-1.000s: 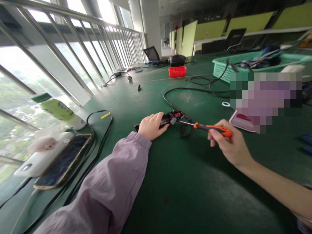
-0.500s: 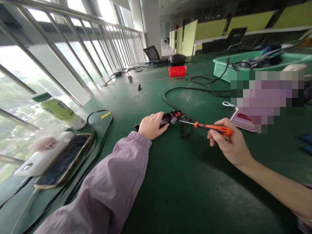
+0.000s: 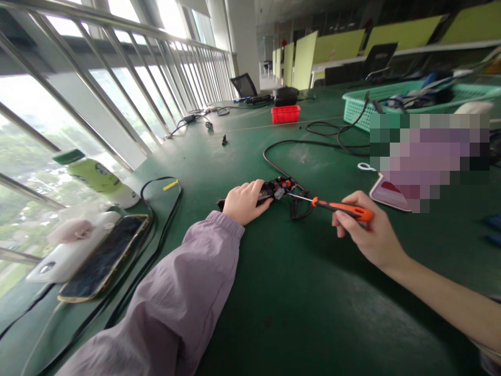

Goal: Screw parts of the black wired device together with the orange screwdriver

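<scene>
A dark green worktop (image 3: 282,292) fills most of the view, its surface dull and scuffed in places, with a thin pale line running across its far part. A metal railing (image 3: 136,57) borders it on the left, in front of bright windows with trees outside. Beyond the far end stand a black mesh chair (image 3: 245,85), a pale column (image 3: 242,47) and yellow-green partitions (image 3: 305,60); the ceiling there is dark.

Near the middle of the worktop lies a black handheld device (image 3: 267,192), its innards exposed at the right end. Of the person's hands, the left hand (image 3: 245,202) is curled over its body, and the right hand (image 3: 370,230) has thumb and fingers closed on the handle of an orange-and-black screwdriver (image 3: 344,210). The shaft reaches the exposed parts; whether the tip touches cannot be told.

A black cable (image 3: 297,142) loops behind the device towards a mint-green basket (image 3: 358,114) full of items. A small red basket (image 3: 285,115) sits farther back. At left, beside the railing, are a green-capped bottle (image 3: 96,177) and a smartphone (image 3: 105,258).
</scene>
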### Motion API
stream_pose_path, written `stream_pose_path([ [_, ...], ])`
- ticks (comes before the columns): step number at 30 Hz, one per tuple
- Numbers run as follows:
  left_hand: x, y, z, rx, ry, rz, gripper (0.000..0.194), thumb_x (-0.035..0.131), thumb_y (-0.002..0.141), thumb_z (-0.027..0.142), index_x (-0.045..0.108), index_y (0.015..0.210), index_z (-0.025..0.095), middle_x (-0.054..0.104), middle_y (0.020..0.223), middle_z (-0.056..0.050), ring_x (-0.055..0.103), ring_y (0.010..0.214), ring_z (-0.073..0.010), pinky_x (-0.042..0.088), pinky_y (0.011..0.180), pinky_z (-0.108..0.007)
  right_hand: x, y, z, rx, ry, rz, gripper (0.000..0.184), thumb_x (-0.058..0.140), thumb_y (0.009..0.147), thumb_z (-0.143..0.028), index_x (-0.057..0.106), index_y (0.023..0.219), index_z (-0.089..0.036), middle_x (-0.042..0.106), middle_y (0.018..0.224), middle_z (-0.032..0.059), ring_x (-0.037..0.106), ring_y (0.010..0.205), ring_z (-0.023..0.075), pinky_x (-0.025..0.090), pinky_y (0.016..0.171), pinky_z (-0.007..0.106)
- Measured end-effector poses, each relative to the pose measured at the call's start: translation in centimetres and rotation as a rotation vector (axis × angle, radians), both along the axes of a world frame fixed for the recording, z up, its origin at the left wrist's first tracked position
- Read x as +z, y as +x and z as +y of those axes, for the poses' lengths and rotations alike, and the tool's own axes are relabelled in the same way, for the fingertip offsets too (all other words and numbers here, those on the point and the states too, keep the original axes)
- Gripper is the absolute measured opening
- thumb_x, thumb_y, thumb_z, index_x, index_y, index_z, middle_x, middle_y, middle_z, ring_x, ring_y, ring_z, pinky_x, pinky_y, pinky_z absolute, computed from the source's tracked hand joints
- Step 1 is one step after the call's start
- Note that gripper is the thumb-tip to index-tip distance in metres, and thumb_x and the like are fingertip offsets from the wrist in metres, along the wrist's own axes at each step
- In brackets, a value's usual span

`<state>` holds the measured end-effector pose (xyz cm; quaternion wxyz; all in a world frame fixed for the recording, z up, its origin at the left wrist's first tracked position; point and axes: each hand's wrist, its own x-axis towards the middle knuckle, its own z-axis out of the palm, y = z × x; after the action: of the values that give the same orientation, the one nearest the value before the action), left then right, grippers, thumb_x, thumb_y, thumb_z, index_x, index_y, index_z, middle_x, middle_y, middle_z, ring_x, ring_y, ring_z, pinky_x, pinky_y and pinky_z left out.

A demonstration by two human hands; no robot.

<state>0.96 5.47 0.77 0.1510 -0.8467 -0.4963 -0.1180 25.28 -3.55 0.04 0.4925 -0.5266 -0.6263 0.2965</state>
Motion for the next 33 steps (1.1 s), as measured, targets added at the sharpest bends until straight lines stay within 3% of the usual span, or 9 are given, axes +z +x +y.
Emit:
stream_pose_path([
  [7, 0.03, 0.01, 0.01, -0.004, 0.008, -0.005, 0.037, 0.045, 0.085, 0.046, 0.049, 0.109, 0.018, 0.066, 0.094, -0.006, 0.063, 0.088, -0.0214, 0.044, 0.069, -0.03, 0.13, 0.09, -0.09, 0.056, -0.043, -0.13, 0.031, 0.05, 0.085, -0.038, 0.046, 0.06, -0.021, 0.052, 0.052, -0.0022, 0.049, 0.049, 0.0114, 0.038, 0.055, 0.027],
  [14, -0.06, 0.0, -0.01, -0.004, 0.008, -0.023, 0.037, 0.046, 0.085, 0.046, 0.05, 0.109, 0.017, 0.066, 0.093, -0.007, 0.063, 0.087, -0.0217, 0.043, 0.068, -0.029, 0.07, 0.05, -0.14, 0.046, -0.029, -0.077, 0.019, 0.055, 0.082, -0.036, 0.045, 0.072, -0.022, 0.056, 0.06, -0.0031, 0.051, 0.049, 0.0112, 0.038, 0.052, 0.027],
  [20, 0.02, 0.02, -0.06, 0.003, 0.008, -0.015, 0.038, 0.047, 0.085, 0.046, 0.05, 0.11, 0.018, 0.066, 0.093, -0.006, 0.063, 0.088, -0.0215, 0.043, 0.069, -0.029, 0.14, 0.08, -0.15, 0.083, -0.037, -0.191, 0.026, 0.051, 0.083, -0.035, 0.044, 0.062, -0.021, 0.052, 0.053, -0.0029, 0.049, 0.049, 0.0117, 0.037, 0.053, 0.028],
  [27, -0.05, 0.04, -0.06, 0.004, 0.018, -0.014, 0.038, 0.047, 0.085, 0.046, 0.05, 0.11, 0.018, 0.067, 0.093, -0.006, 0.063, 0.088, -0.0214, 0.043, 0.069, -0.029, 0.11, -0.01, -0.17, 0.068, -0.023, -0.163, 0.019, 0.052, 0.082, -0.034, 0.045, 0.07, -0.022, 0.054, 0.06, -0.0022, 0.048, 0.049, 0.0114, 0.035, 0.051, 0.027],
  [33, 0.03, 0.11, -0.09, 0.003, 0.018, -0.017, 0.038, 0.047, 0.085, 0.046, 0.051, 0.11, 0.017, 0.067, 0.093, -0.006, 0.063, 0.087, -0.0215, 0.044, 0.069, -0.03, 0.05, 0.03, -0.15, 0.094, -0.036, -0.227, 0.023, 0.052, 0.082, -0.035, 0.044, 0.065, -0.022, 0.052, 0.056, -0.0029, 0.047, 0.049, 0.0113, 0.034, 0.051, 0.027],
])
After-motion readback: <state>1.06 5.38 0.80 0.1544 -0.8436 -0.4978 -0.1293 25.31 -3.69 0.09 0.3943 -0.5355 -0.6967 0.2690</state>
